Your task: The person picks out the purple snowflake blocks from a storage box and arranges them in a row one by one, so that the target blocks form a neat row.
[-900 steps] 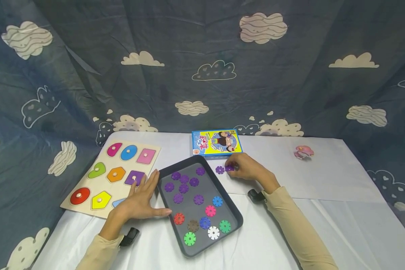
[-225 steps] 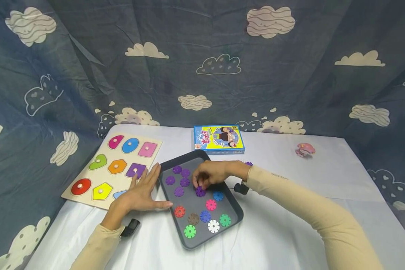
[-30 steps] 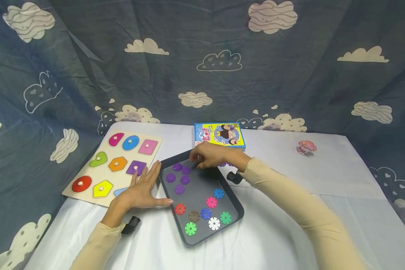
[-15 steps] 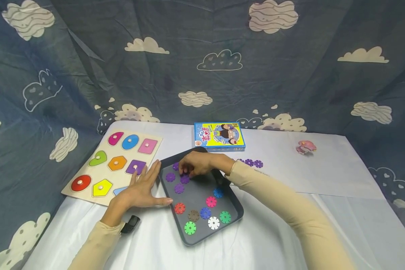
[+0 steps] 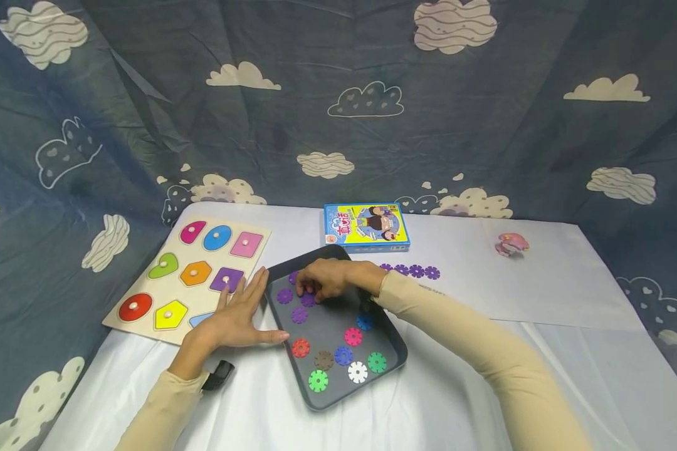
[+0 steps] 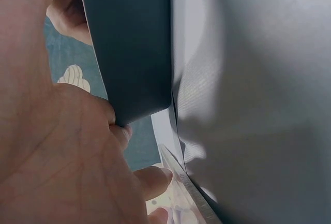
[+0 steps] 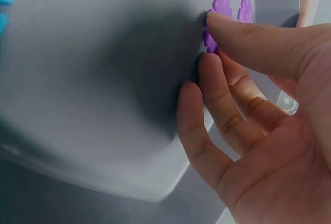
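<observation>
My right hand (image 5: 328, 279) reaches into the dark grey tray (image 5: 395, 346). Its thumb and index finger pinch a purple notched disc (image 7: 209, 41) near the far left corner. Other purple discs (image 5: 299, 315) lie around the fingertips, one partly hidden by the hand. My left hand (image 5: 234, 329) spreads its fingers along the tray's left side, thumb on the rim and fingertips over the shape puzzle board (image 5: 141, 338). On the cloth behind my right forearm, several purple discs (image 5: 416, 271) form a row, its left end partly covered by the arm.
Discs of other colours, among them a white one (image 5: 358, 373) and a red one (image 5: 301, 348), lie in the tray's near half. A blue-and-yellow box (image 5: 367, 227) stands behind the tray. Far right sits a small pink toy (image 5: 511, 245).
My right hand has moved left from the tray's far edge down to the purple discs. Over the longer span, purple discs left the tray and the row on the cloth grew. The left hand stays put.
</observation>
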Tool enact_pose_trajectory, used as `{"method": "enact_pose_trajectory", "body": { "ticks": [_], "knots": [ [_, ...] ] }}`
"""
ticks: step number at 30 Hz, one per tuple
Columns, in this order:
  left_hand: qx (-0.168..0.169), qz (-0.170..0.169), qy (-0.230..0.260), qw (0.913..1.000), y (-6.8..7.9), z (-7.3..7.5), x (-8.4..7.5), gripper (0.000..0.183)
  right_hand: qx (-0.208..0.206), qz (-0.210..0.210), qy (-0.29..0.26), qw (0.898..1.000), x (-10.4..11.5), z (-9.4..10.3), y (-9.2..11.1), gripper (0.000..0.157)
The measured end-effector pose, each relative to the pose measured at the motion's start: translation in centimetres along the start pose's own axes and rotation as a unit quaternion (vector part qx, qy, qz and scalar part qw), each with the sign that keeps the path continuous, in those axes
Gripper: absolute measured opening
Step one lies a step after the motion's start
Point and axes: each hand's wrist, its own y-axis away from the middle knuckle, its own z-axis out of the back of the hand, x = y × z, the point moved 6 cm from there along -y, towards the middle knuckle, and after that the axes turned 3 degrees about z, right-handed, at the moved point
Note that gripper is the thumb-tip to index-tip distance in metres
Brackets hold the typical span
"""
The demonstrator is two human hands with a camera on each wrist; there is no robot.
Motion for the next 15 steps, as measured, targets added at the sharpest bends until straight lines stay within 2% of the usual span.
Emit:
{"method": "enact_pose_trajectory", "body": {
  "ticks": [15],
  "knots": [
    [-0.001,-0.001,0.004,1.0,0.13,0.14,0.01,0.134,-0.003,0.01,0.042,0.999,0.15,-0.3,-0.37,0.026]
  ]
}}
